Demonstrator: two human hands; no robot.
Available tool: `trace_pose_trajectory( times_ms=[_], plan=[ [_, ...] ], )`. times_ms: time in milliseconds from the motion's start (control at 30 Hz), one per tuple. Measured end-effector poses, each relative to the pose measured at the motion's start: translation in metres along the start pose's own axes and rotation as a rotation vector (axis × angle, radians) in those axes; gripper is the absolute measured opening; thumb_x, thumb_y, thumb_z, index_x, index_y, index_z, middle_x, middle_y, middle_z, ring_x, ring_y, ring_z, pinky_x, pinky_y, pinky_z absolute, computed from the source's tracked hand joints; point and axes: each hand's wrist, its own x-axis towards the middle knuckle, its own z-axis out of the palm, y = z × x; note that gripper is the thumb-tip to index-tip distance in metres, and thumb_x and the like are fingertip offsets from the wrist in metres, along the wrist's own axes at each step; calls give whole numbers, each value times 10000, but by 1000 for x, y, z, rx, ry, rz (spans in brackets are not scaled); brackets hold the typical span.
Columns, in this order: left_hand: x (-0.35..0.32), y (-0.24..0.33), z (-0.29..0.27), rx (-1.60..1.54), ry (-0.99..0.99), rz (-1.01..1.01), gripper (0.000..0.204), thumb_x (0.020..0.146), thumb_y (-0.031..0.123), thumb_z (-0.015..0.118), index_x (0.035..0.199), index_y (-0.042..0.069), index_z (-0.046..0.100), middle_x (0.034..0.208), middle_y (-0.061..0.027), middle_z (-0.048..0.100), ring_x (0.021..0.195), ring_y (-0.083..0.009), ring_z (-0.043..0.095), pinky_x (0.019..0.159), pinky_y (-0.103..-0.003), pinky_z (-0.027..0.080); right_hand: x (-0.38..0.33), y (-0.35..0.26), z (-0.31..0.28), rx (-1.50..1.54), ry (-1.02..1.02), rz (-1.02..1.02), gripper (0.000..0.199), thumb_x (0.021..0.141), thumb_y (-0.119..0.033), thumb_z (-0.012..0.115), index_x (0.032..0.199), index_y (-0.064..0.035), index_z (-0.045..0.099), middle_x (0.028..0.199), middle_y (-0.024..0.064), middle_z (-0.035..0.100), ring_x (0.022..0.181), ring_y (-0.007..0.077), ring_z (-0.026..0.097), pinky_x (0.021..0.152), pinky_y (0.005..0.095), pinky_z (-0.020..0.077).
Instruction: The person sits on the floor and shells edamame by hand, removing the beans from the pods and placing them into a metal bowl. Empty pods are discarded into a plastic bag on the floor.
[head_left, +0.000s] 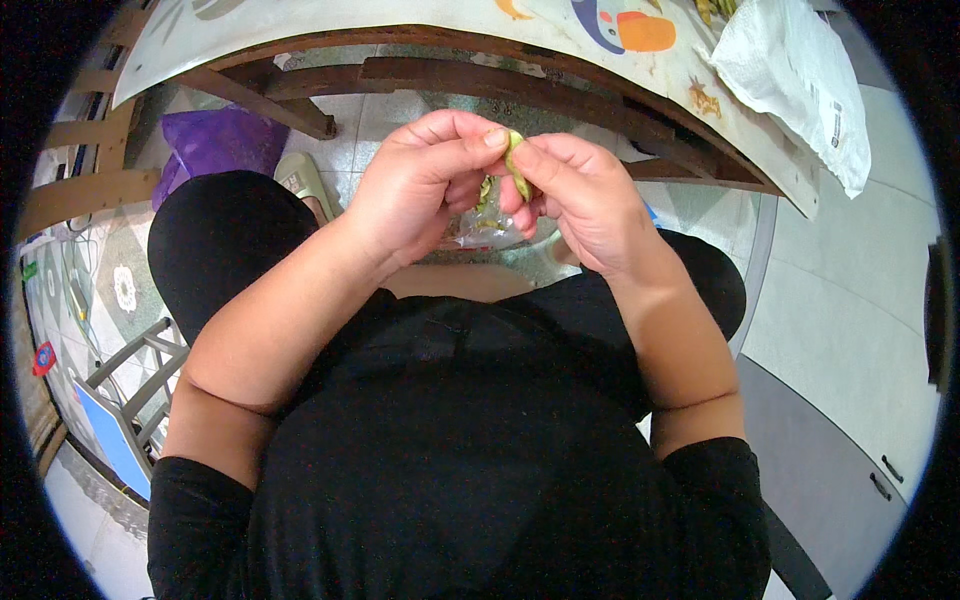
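Observation:
A yellow-green bean pod (517, 168) is held between both hands over the gap between my knees. My left hand (420, 185) pinches its upper end between thumb and forefinger. On the other side, my right hand (583, 192) grips the pod with the thumb laid along it and the fingers curled behind. Below the hands, partly hidden by them, lies a clear plastic bag (475, 235) with some greenish pieces in it. Whether the pod is split cannot be made out.
Ahead is a wooden table with a printed cover (400, 15). A white plastic bag (795, 90) hangs over its right edge, near more pods (708, 10). A purple bag (225, 140) and a slipper (300, 180) lie on the floor. A blue-topped stool (112, 430) stands left.

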Motion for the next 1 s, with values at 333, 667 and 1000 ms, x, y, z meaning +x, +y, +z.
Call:
trace_pose_trajectory(
  times_ms=[333,667,1000],
  plan=[
    [3,-13,-1,85,124,68,119,790,111,543,893,55,565,700,-5,542,494,-46,365,456,-173,295,0,6,2,-101,105,-116,232,866,-204,411,814,-12,531,640,18,481,546,66,396,488,189,316],
    [2,-4,0,1270,138,745,169,706,71,616,873,45,622,595,-53,492,547,-141,470,495,-240,375,2,13,5,-809,295,-647,135,839,-93,442,789,11,513,677,46,486,581,116,439,551,238,367],
    [-1,-5,4,610,79,244,202,770,89,571,963,38,598,748,12,558,597,-52,450,544,-193,382,2,10,-1,-1205,306,-839,60,713,-71,518,723,-32,473,665,117,473,618,309,501,525,385,405]
  ],
)
